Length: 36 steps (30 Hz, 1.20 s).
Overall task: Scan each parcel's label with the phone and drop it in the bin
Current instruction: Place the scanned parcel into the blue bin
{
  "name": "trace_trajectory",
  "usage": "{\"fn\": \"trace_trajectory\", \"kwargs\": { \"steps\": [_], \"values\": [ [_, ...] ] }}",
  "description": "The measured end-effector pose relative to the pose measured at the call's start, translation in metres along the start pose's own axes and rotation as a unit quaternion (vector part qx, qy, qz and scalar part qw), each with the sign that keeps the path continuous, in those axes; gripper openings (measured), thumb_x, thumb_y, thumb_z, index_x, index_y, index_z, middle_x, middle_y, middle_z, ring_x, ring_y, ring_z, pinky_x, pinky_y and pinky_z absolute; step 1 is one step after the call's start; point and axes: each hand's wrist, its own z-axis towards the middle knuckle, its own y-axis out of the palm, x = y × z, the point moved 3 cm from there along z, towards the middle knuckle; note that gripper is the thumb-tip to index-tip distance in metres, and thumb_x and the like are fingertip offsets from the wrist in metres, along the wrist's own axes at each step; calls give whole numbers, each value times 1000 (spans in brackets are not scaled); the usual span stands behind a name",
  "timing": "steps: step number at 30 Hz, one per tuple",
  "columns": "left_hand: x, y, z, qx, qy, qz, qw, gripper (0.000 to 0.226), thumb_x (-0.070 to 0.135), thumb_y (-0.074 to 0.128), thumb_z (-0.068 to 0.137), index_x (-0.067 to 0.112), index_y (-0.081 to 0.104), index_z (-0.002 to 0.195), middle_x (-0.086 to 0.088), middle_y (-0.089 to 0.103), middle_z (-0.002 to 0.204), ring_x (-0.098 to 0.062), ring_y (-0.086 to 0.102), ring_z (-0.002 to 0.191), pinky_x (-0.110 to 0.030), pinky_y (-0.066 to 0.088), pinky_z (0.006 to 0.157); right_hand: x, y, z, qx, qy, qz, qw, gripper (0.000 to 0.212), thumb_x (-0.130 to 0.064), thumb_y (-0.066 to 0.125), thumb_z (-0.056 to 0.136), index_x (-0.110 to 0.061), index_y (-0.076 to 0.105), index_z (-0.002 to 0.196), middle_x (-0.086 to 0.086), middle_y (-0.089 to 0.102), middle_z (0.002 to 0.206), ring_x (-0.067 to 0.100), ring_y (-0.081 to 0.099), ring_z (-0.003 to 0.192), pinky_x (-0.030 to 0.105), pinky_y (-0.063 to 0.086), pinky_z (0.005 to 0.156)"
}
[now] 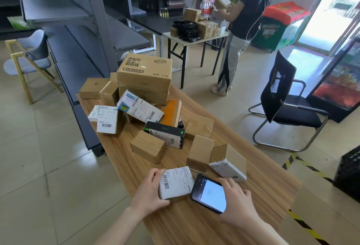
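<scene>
Gripping the parcel (176, 182) by its left edge, the left hand (150, 188) curls its fingers over the far corner with the thumb at the near side. The parcel lies at the near end of the table (194, 225), label (179, 178) up; whether it rests flat or is slightly raised I cannot tell. The right hand (237, 200) grasps the phone (209, 193), fingers wrapped round its right side. The phone's screen is lit, and it is tilted just beside the parcel's right edge.

The parcel looks like a small, flat white box, probably light and stiff enough to lift with one hand. Its smooth wrapping may be a little slippery, so a pinch across the short sides, thumb under and fingers on top, should hold better than a grip at one corner. Fingers should stay clear of the barcode (166, 181) near the left edge, which the thumb side of the hand is close to.

A black crate (348, 174) on the floor to the right is likely the bin, well apart from the parcel. More boxes (148, 143) wait further up the table
</scene>
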Motion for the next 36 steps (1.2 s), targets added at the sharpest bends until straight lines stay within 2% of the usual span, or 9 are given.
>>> {"fn": "trace_trajectory", "kwargs": {
  "steps": [5,11,16,21,23,25,27,31,36],
  "values": [
    [-7,0,-22,26,-36,-8,999,99,65,70,59,27,32,143,14,27,128,-2,42,110,-17,45,92,1,14,-1,-23,8,39,999,103,-40,77,58,-35,21,144,-12,34,140,12,33,131,45,27,109],
    [-3,-14,-87,99,-143,-52,983,95,60,73,57,35,33,139,23,23,123,3,43,112,-17,45,88,-9,20,-3,-55,-78,45,994,101,-40,71,52,-35,24,141,-14,37,131,9,39,123,42,32,102],
    [22,-11,-196,207,-250,-57,944,89,60,75,53,47,34,131,35,23,120,20,37,110,-2,36,76,-34,39,-25,-100,-170,59,979,96,-42,72,49,-33,31,135,-16,39,119,7,44,114,45,35,99],
    [63,7,-331,272,-366,-54,888,85,68,69,51,48,34,126,31,26,118,26,38,105,4,33,78,-76,70,-79,-153,-288,21,945,92,-41,72,51,-32,31,132,-17,37,119,6,45,110,40,36,95],
    [80,12,-384,306,-414,-44,856,83,74,66,49,54,29,120,34,25,117,27,38,103,0,36,74,-96,83,-105,-173,-330,1,928,88,-41,71,49,-34,32,127,-16,38,116,5,45,102,35,36,87],
    [94,17,-435,331,-462,-32,822,83,72,66,50,52,32,122,32,28,115,21,44,99,-7,38,73,-117,96,-133,-194,-371,-16,908,92,-41,70,48,-34,32,131,-16,36,110,6,44,100,33,36,85],
    [103,25,-484,353,-500,-22,790,86,61,70,54,38,40,131,23,32,113,10,48,99,-13,41,77,-138,110,-164,-216,-412,-31,885,96,-40,71,50,-33,31,136,-16,36,110,8,46,106,34,39,88],
    [131,48,-574,397,-564,-24,724,87,54,74,57,34,40,134,19,32,112,4,46,100,-13,38,78,-173,138,-231,-255,-484,-54,835,95,-38,71,52,-34,30,138,-14,41,120,9,46,110,34,39,90],
    [176,98,-682,444,-640,-44,626,87,51,76,59,30,40,135,12,34,115,-4,48,102,-20,41,82,-207,179,-327,-306,-552,-77,772,93,-33,72,52,-40,32,135,-16,39,107,9,42,94,40,52,84]
  ]
}}
